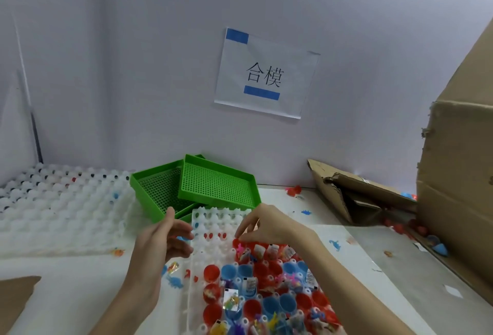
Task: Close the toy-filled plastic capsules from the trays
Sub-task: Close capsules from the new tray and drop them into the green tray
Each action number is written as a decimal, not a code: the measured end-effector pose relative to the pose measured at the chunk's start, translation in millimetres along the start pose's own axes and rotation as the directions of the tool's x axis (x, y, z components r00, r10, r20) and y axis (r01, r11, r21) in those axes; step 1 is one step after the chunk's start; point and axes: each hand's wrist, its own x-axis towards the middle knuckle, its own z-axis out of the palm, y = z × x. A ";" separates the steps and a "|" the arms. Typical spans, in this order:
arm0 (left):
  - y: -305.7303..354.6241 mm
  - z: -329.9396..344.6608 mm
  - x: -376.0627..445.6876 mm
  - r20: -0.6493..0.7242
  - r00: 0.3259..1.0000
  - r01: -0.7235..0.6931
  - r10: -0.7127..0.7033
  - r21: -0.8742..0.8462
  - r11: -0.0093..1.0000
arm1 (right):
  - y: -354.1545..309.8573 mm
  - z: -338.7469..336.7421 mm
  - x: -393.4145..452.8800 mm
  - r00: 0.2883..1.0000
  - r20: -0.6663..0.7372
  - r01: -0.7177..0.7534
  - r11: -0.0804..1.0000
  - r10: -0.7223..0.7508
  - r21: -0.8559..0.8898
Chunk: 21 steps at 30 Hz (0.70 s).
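Two hands over capsule tray [213, 221]: right hand [262, 224] pinching red capsule [237, 242], left hand [162, 241] loose, empty. Picking step; next, cap needed.

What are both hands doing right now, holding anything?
Left hand: fingers loosely curled beside the white tray, nothing visibly held.
Right hand: fingertips pinching a red capsule half at the tray's filled rows.

The white table [373, 249] carries white capsule trays [66, 209], green baskets [213, 188] at its back edge, and cardboard boxes [453, 201] on its right side.
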 end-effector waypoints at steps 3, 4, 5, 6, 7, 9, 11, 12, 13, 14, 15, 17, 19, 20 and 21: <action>-0.2 -1.0 -0.7 -0.006 1.000 0.006 -0.006 0.026 1.000 | -9.7 6.3 2.8 1.000 0.006 -0.004 0.997 0.005 -0.077; 0.1 -1.7 -1.2 -0.001 1.000 0.015 -0.015 0.030 0.999 | -12.5 6.7 3.4 1.000 0.006 -0.006 0.995 0.007 -0.101; 0.7 -2.7 -1.7 0.009 1.000 0.021 -0.022 0.037 0.999 | -15.5 6.0 3.8 1.000 0.006 -0.005 0.993 0.005 -0.120; 0.9 -2.4 -2.7 0.027 0.999 0.019 -0.020 0.054 0.998 | -17.4 3.4 3.4 1.000 -0.002 -0.005 0.991 0.005 -0.131; 1.2 -1.6 -4.1 0.053 0.999 0.002 -0.006 0.090 0.996 | -19.3 -0.3 2.8 1.000 -0.016 -0.008 0.991 0.006 -0.131; 2.3 1.0 -8.3 0.131 0.990 -0.086 0.057 0.230 0.969 | -23.1 -10.3 1.8 0.999 -0.052 -0.020 0.995 0.016 -0.093; 0.9 6.4 -13.6 0.251 0.963 -0.191 0.096 0.390 0.901 | -28.0 -18.5 0.7 0.997 -0.077 -0.035 0.998 0.031 -0.053; -2.0 9.7 -16.2 0.310 0.946 -0.236 0.099 0.441 0.866 | -31.4 -20.1 0.2 0.996 -0.082 -0.038 0.999 0.035 -0.036; -5.1 13.2 -18.8 0.348 0.932 -0.264 0.099 0.467 0.844 | -35.2 -19.5 -0.6 0.996 -0.084 -0.039 0.999 0.037 -0.017; -7.9 16.6 -21.0 0.359 0.927 -0.280 0.108 0.471 0.837 | -39.5 -17.2 -1.4 0.996 -0.082 -0.038 0.999 0.038 0.003; -10.6 18.7 -21.9 0.347 0.929 -0.288 0.127 0.465 0.837 | -44.0 -13.2 -2.8 0.996 -0.075 -0.036 0.999 0.038 0.029; -13.7 19.5 -20.9 0.295 0.939 -0.297 0.175 0.447 0.843 | -50.9 -2.4 -6.6 0.996 -0.073 -0.044 0.996 0.050 0.083; -13.8 18.1 -18.5 0.249 0.950 -0.283 0.190 0.426 0.859 | -53.8 9.3 -12.7 0.988 -0.137 -0.057 0.989 0.076 0.138; -12.5 17.5 -17.5 0.225 0.957 -0.264 0.183 0.412 0.872 | -54.1 15.7 -16.7 0.977 -0.195 -0.052 0.980 0.089 0.190; -11.0 16.7 -16.9 0.206 0.963 -0.243 0.171 0.400 0.884 | -54.9 22.5 -20.8 0.960 -0.258 -0.035 0.962 0.108 0.272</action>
